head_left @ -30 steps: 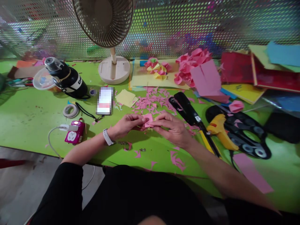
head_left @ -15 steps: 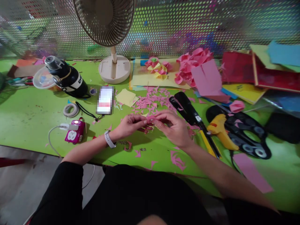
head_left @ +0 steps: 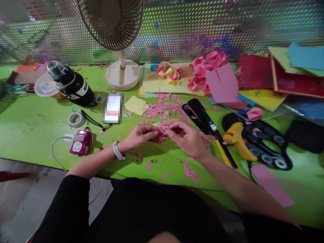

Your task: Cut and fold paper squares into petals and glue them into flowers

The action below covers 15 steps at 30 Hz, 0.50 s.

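Between my two hands is a small folded piece of pink paper (head_left: 163, 128). My left hand (head_left: 144, 135), with a pale band at its wrist, pinches the paper's left end. My right hand (head_left: 186, 136) grips its other end between thumb and fingers. Both hands are just above the green table, and the fingers partly cover the paper. Behind them lie many pink paper scraps (head_left: 164, 109) and a stack of square yellow paper sheets (head_left: 136, 105). A black flat iron (head_left: 206, 118) rests to the right of my right hand.
A fan (head_left: 123, 74) stands at the back, with a black bottle (head_left: 73, 86) and a phone (head_left: 113, 108) left of centre. Folded pink paper shapes (head_left: 210, 67) are piled behind. On the right lie a yellow glue gun (head_left: 240, 141) and coloured paper. A pink power adapter (head_left: 81, 143) sits left.
Both hands stay in nearly the same place on the pink paper; its visible part has turned slightly between the fingertips. The whole view has shifted a little.
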Each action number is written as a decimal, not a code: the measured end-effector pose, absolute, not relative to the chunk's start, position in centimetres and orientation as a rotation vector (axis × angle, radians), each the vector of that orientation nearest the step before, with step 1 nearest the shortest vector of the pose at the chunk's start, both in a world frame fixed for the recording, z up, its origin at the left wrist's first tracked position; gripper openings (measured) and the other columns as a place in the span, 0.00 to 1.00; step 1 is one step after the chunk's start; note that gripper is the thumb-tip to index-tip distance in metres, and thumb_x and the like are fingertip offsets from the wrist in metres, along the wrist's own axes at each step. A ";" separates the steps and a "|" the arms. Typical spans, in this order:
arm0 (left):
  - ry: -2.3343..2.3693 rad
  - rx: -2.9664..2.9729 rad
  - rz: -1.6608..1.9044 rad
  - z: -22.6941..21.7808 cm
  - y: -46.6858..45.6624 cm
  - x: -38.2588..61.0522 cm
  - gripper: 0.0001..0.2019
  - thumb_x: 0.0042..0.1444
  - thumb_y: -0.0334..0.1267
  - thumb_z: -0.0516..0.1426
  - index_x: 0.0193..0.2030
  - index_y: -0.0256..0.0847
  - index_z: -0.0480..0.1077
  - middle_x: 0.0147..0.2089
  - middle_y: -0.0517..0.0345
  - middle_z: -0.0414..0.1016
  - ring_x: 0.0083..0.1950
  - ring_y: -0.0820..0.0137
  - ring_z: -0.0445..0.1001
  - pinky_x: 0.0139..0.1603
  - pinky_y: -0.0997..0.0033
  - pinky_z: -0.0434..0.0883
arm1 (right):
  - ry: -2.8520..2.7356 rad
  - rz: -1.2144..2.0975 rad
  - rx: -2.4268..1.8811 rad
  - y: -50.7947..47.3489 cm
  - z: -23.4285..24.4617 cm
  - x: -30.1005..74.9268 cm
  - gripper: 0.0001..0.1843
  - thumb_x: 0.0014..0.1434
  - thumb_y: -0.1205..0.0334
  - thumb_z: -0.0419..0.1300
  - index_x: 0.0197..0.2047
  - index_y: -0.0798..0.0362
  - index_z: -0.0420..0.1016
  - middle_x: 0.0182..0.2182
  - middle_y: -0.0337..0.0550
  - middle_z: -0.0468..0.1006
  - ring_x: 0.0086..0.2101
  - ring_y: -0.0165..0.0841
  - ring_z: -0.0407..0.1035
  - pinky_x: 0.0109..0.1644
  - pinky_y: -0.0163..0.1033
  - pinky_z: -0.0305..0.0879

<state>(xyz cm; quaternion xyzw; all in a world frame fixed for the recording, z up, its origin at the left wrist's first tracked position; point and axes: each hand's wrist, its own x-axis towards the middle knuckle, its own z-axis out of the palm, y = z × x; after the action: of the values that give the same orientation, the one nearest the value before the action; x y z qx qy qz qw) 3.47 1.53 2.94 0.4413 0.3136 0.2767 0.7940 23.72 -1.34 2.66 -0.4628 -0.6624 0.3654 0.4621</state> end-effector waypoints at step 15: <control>0.681 0.927 0.610 2.6 1.4 3.6 0.18 0.53 0.45 0.67 0.44 0.31 0.78 0.39 0.46 0.83 0.39 0.69 0.83 0.48 0.68 0.79 | -1.685 0.881 -1.095 -1.2 2.8 23.7 0.05 0.62 0.62 0.63 0.34 0.49 0.74 0.36 0.42 0.77 0.37 0.34 0.73 0.37 0.41 0.73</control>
<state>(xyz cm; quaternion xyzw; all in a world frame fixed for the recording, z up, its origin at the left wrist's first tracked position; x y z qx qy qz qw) 3.64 1.35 2.59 0.4313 0.3170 0.2838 0.7956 23.68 -1.23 2.78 -0.4442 -0.6834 0.3574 0.4561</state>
